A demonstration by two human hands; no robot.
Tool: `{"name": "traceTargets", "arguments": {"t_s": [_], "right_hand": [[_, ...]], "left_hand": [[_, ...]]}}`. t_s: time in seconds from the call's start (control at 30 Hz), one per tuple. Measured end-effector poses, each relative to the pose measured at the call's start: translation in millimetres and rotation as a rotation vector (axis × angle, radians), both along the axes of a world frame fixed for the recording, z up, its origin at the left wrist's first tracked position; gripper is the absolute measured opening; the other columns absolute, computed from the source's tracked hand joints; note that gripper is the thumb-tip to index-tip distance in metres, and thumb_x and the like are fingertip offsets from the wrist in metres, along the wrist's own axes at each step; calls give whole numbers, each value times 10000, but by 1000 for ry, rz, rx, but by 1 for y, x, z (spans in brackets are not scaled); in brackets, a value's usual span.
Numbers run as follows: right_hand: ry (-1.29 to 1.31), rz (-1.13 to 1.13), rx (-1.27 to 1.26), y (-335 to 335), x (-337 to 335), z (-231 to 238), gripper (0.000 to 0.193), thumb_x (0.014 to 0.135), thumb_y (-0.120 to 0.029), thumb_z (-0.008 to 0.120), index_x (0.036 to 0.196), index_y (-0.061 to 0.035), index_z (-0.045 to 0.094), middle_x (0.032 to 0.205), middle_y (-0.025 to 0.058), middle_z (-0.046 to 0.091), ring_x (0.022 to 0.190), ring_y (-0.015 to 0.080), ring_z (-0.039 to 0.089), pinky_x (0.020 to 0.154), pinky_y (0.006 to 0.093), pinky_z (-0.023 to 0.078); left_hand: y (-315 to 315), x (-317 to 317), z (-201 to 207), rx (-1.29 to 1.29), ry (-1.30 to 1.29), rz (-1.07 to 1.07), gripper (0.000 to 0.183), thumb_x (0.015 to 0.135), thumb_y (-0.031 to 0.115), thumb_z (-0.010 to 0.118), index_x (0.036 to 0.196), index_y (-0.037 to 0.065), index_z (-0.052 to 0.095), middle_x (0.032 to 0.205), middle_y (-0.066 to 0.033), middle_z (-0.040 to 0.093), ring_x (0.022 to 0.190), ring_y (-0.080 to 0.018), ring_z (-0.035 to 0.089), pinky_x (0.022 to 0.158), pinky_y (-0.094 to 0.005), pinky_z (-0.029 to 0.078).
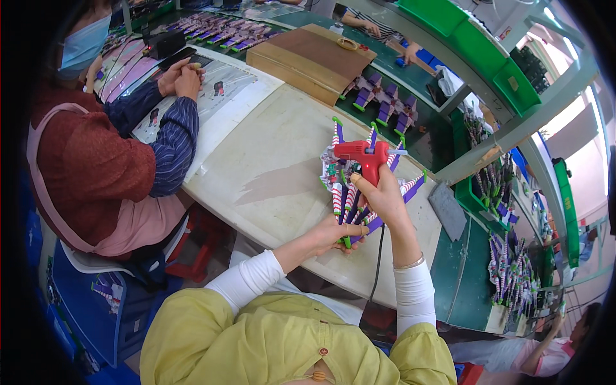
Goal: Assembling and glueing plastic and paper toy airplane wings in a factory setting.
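Observation:
My right hand (383, 196) is closed around the handle of a red glue gun (364, 151), with a glue stick poking out of its back end and its nozzle pointing left. Beneath it sits a toy assembly (337, 199) with red-and-white striped legs, purple parts and green tips. A green circuit board shows in the toy's body, close to the nozzle; whether they touch, I cannot tell. My left hand (340, 235) grips the near legs of the toy, its fingers partly hidden. A dark cord hangs below the gun.
A cardboard box (308, 54) stands at the table's far edge. Similar toys (385, 106) lie on the green conveyor beyond. A grey slab (447, 210) is at the right. Left, a masked co-worker sits with clasped hands (181, 78). Green bins (443, 19) hang overhead.

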State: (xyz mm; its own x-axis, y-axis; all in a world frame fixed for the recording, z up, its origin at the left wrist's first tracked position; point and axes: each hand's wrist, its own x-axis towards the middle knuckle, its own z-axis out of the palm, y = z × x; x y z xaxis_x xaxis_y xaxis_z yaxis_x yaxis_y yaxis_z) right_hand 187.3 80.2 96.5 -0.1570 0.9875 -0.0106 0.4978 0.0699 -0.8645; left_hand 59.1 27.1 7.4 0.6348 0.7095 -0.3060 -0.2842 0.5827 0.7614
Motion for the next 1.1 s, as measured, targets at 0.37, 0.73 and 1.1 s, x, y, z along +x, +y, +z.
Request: {"name": "traceTargets", "arguments": {"t_s": [0.37,0.73,1.1], "right_hand": [[429,-69,-300,-37,2,3,285,915,-280,637,936,-16,530,578,52,570,420,110,506,378,243,376],[856,-886,108,-38,156,-56,551,993,-528,403,904,-5,553,701,96,599,580,212,640,459,319,503],[76,-929,410,-70,216,-140,221,896,-190,620,998,5,640,820,157,688,735,245,669,660,362,518]], "left_hand": [[0,9,-5,37,-44,-1,238,854,240,717,1003,90,608,817,-27,652,660,-118,633,533,-271,515],[-3,5,0,-8,-4,91,150,901,120,634,1000,12,605,871,-126,669,653,-178,629,544,-321,512],[-40,91,58,201,-77,-75,210,936,140,596,1100,10,588,959,-119,670,741,-184,636,638,-342,538]]}}
